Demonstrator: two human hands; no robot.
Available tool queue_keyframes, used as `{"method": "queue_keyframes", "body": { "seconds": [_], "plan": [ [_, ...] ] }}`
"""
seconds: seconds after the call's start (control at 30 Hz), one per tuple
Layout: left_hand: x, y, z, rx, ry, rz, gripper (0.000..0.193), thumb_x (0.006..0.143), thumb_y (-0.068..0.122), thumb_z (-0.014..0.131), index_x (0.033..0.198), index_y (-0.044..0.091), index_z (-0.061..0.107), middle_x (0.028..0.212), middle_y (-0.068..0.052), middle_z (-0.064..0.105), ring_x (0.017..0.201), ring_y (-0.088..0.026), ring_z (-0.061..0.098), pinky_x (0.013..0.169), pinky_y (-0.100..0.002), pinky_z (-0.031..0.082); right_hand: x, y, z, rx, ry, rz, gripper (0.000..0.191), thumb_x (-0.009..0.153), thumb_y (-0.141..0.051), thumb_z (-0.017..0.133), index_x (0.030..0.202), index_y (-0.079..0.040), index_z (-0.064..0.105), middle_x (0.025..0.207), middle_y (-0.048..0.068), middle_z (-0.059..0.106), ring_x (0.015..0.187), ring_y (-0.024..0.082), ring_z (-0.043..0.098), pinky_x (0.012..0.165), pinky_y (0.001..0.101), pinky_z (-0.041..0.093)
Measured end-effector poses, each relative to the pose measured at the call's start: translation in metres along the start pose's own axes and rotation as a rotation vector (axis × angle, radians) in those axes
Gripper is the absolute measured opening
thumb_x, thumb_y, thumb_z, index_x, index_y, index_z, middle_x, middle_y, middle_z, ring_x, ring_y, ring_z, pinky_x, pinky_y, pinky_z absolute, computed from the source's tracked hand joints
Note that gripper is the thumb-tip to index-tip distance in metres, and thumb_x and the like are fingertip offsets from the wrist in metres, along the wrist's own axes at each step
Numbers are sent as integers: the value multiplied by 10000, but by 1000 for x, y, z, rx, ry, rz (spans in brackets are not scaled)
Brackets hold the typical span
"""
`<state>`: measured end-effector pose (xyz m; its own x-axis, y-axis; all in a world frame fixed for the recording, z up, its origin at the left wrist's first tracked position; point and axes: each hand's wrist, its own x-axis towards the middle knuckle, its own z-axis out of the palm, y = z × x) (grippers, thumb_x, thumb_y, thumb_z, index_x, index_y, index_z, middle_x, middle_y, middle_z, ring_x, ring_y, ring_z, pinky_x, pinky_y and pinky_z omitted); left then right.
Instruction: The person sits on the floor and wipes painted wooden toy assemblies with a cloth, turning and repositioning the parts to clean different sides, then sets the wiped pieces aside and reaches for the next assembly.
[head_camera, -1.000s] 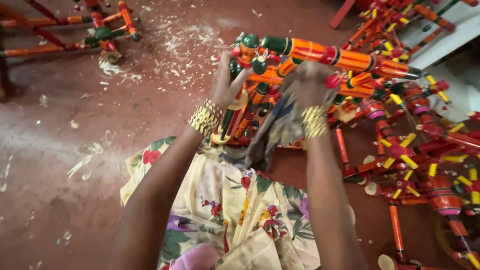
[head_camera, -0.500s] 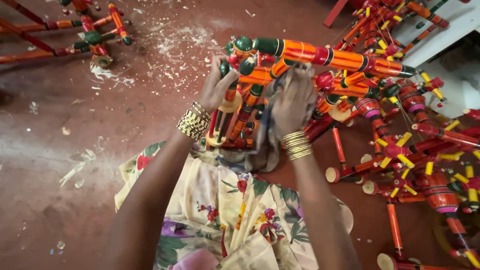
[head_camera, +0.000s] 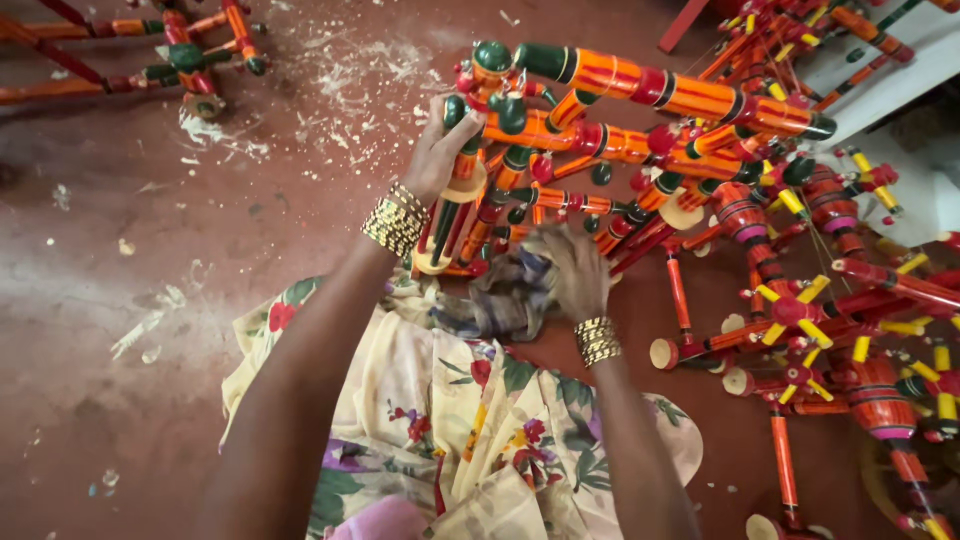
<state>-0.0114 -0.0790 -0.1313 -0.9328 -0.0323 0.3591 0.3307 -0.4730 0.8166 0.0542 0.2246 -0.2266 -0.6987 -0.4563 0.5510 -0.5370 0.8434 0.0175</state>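
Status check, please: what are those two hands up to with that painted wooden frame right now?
Left hand grips the orange-and-green wooden frame. Right hand presses a crumpled cloth against its lower rods. More painted frames crowd the right side.

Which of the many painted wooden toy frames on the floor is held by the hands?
The orange-and-green painted wooden frame at top centre: the left hand grips its upright, unlike the untouched frames elsewhere.

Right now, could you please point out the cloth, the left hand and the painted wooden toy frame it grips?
cloth (head_camera: 510, 292), head view, on its crumpled middle.
left hand (head_camera: 438, 152), head view, on the back of the hand.
toy frame (head_camera: 640, 88), head view, on its orange top bar.
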Motion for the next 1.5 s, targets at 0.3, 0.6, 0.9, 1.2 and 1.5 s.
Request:
{"method": "queue_keyframes", "body": {
  "seconds": [0.3, 0.6, 0.9, 1.2, 1.5],
  "plan": [
    [2, -23, 3, -74, 168, -11, 414, 998, 257, 652, 1323, 104, 445, 994, -44, 647, 783, -137, 667, 701, -304, 569, 26, -30, 20, 429, -12, 231, 562, 964, -165, 524, 1511, -80, 422, 1388, 212, 559, 1309, 371, 534, 1078, 470, 405],
    [-2, -15, -6, -75, 58, 9, 343, 1058, 187, 599, 1348, 95, 440, 1075, -41, 652, 871, -118, 667, 774, -280, 576, 46, -11, 42, -140, -601, 109, 550, 1151, -168, 441, 1690, -272, 414, 1407, 127, 570, 1355, 336, 527, 1167, 522, 411],
    [-3, -13, 2, -123, 80, -17, 363, 1040, 199, 607, 1345, 89, 443, 1061, -37, 623, 844, -109, 650, 732, -273, 568, 14, -31, 64, -22, -30, 185, 562, 846, -209, 619, 1362, -3, 531, 1401, 208, 563, 1296, 405, 530, 1103, 525, 374],
    [3, -18, -11, -18, 55, -6, 365, 1053, 243, 621, 1338, 89, 453, 1073, -44, 625, 881, -120, 673, 806, -295, 587, 6, -52, 26, 453, -228, 174, 480, 863, -123, 640, 1340, -107, 583, 1299, 135, 661, 1175, 344, 657, 1010, 446, 505],
    [17, -13, -13, 73, 127, 144, 417, 967, 62, 659, 1315, 55, 430, 1196, -44, 607, 1123, -149, 633, 970, -337, 585, 8, 23, -88, 1032, 219, 604, 490, 966, 1, 648, 1429, 0, 487, 1308, 97, 631, 1217, 222, 619, 1065, 382, 502]
  ]
}}
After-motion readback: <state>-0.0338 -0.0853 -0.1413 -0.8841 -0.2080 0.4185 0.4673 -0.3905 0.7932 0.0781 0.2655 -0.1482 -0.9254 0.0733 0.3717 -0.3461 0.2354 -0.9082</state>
